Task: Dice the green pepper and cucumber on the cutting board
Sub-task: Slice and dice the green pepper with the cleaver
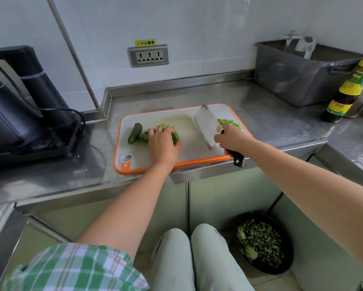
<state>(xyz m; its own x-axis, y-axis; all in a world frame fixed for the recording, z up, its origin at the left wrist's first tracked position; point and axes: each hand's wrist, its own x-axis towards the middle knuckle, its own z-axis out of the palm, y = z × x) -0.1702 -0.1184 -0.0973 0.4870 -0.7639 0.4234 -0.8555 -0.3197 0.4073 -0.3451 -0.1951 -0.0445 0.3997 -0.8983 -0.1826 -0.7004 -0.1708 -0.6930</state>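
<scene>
Nearest: checked sleeve (71, 267) and knees (189, 248), with a floor bowl (262, 242) of green scraps to their right.

1. Kettle (6, 118): black, on its base at far left of the counter, well apart from the work.
2. Cucumber (135, 132): whole and uncut, at the left end of the board (184, 152). Its long axis runs away from the person, far end leaning right. Likely parked there to wait its turn.
3. Left hand (162, 143): palm down, fingers curled over the pepper (175, 135), pinning it to the board at left of centre. Probably steadying it for the next cut.
4. Pepper: strips lie roughly across the board, left to right. One end pokes out past the thumb toward the cleaver (205, 127).
5. Cleaver: broad face tilted toward the camera. Long axis runs from far-left tip to near-right handle, which overhangs the board's near edge. Whether the edge touches the board cannot be told.
6. Right hand (231, 139): wrapped tight round the cleaver where blade meets handle.
7. Dice (231, 122): small green pile at the far right of the board behind the blade, apparently kept clear of the cutting space.
8. Bin (298, 80): grey, against the wall at right.
9. Bottle (348, 91): dark, yellow cap, just beside the bin.
</scene>
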